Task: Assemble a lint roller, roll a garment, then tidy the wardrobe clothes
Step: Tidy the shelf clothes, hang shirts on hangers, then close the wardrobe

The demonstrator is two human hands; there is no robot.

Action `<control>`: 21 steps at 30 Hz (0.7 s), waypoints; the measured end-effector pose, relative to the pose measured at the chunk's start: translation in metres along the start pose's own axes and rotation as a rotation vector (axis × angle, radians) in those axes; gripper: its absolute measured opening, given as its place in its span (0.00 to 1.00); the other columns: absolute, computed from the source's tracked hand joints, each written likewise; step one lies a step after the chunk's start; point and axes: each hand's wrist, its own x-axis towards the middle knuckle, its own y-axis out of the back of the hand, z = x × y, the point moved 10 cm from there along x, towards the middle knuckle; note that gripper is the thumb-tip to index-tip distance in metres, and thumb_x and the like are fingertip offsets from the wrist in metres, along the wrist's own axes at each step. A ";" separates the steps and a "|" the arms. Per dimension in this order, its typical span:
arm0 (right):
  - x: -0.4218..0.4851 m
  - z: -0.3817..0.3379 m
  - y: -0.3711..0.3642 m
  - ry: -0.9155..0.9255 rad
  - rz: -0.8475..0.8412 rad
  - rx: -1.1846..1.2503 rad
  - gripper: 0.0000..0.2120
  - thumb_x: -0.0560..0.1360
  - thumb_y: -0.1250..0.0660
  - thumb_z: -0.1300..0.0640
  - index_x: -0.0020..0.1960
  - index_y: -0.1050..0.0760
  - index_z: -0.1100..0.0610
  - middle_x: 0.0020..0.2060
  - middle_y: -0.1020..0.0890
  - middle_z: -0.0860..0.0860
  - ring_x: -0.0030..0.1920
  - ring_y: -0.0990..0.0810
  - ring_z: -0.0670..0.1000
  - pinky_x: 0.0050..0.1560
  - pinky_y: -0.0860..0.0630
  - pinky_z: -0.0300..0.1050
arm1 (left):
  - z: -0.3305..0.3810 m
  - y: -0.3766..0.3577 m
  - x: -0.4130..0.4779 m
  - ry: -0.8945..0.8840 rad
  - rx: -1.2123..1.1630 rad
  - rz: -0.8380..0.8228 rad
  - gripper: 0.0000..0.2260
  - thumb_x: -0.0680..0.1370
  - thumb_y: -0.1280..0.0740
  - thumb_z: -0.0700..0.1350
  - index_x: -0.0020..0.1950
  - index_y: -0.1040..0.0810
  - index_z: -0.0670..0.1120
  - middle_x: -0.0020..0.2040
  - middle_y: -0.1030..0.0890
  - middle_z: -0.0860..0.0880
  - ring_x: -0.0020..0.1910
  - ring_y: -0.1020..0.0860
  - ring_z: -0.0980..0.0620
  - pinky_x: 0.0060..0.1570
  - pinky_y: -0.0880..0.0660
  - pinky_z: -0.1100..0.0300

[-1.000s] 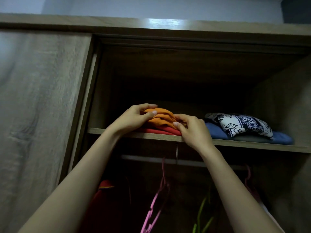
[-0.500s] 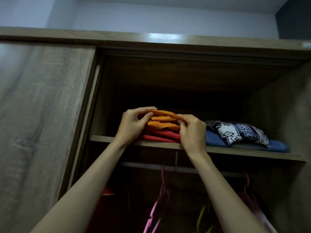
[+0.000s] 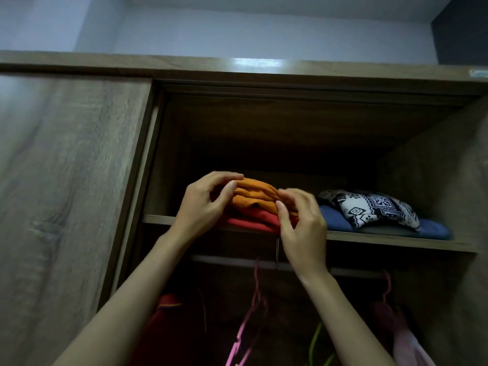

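Clothes share the wardrobe shelf (image 3: 396, 240): a black-and-white patterned garment (image 3: 369, 210) on a folded blue one (image 3: 335, 220), just right of my stack. Pink hangers (image 3: 250, 313) hang from the rail (image 3: 227, 261) below. My left hand (image 3: 203, 207) and right hand (image 3: 301, 225) pinch either end of the folded orange garment (image 3: 253, 195), lying lengthwise along the shelf atop a red one (image 3: 253, 219).

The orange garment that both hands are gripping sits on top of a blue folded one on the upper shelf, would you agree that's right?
Not quite: in the head view the orange garment, gripped by the left hand and right hand, sits on a red folded one, on the upper shelf.
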 end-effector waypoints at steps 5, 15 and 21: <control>-0.019 -0.009 0.016 0.060 0.088 0.022 0.14 0.78 0.36 0.57 0.62 0.28 0.60 0.63 0.28 0.56 0.59 0.25 0.46 0.60 0.27 0.34 | 0.017 -0.007 0.010 -0.047 0.504 -0.165 0.28 0.73 0.48 0.72 0.66 0.25 0.62 0.65 0.23 0.60 0.65 0.32 0.55 0.60 0.41 0.56; -0.068 -0.011 -0.013 0.269 -0.035 -0.486 0.23 0.79 0.41 0.48 0.70 0.30 0.56 0.68 0.27 0.54 0.70 0.32 0.53 0.71 0.41 0.57 | 0.021 -0.043 0.029 0.033 0.252 -0.486 0.14 0.78 0.31 0.50 0.63 0.21 0.53 0.52 0.17 0.54 0.49 0.20 0.60 0.52 0.21 0.60; -0.069 -0.025 -0.043 0.359 -0.145 -0.611 0.26 0.79 0.43 0.45 0.74 0.36 0.54 0.74 0.35 0.53 0.74 0.39 0.54 0.73 0.49 0.62 | 0.003 -0.035 0.037 0.092 0.132 -0.316 0.06 0.78 0.31 0.43 0.53 0.16 0.50 0.44 0.16 0.55 0.43 0.20 0.65 0.44 0.26 0.69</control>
